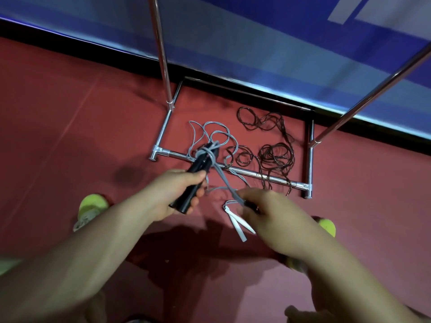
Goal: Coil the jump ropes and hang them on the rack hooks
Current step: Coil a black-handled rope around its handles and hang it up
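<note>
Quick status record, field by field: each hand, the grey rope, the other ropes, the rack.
left hand: grips the black handles, held together
right hand: pinches the grey rope just below the handles
grey rope: a few turns wrapped round the handle tops, the rest loose on the red floor
dark rope: uncoiled heap on the floor, draped over the rack base bar
white handles: lying on the floor under the right hand
rack hooks: not in view
</note>
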Demonstrator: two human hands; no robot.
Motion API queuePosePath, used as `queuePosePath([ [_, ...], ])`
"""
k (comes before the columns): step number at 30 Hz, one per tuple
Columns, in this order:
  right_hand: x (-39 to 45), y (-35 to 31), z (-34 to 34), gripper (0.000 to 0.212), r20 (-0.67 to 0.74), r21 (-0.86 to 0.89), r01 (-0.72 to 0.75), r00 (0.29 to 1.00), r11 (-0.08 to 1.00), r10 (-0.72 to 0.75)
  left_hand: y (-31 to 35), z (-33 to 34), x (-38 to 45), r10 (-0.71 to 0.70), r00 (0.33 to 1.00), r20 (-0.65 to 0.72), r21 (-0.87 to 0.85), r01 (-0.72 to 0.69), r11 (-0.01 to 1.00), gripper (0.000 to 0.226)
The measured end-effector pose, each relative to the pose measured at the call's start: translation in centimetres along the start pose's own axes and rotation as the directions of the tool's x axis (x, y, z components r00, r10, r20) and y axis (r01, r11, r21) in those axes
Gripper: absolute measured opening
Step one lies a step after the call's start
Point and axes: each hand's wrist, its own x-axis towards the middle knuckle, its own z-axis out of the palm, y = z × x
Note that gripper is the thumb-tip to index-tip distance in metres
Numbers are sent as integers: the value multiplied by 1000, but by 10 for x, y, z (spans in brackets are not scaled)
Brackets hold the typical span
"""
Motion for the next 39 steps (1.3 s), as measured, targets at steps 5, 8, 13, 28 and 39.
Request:
queuePosePath([
  [5,-12,1,-13,17,-84,-171,54,994,984,-69,-8,1,7,-22,1000,17,204,18,979,18],
  [8,-13,10,-22,17,-125,-124,80,988,989,-95,-12,4,10,-38,996,80,346,8,938,17],
  [13,-10,25,-36,16,-169,217,90,984,972,-54,-14,13,-7,-125,922,368,672,-171,720,16],
  [28,33,14,11,39,270,962,-268,962,-50,40,1,2,-19,254,924,284,46,-278,959,18],
  [39,18,5,44,42,47,333,-63,998,941,50,10,-8,-10,155,988,17,95,-156,983,13],
])
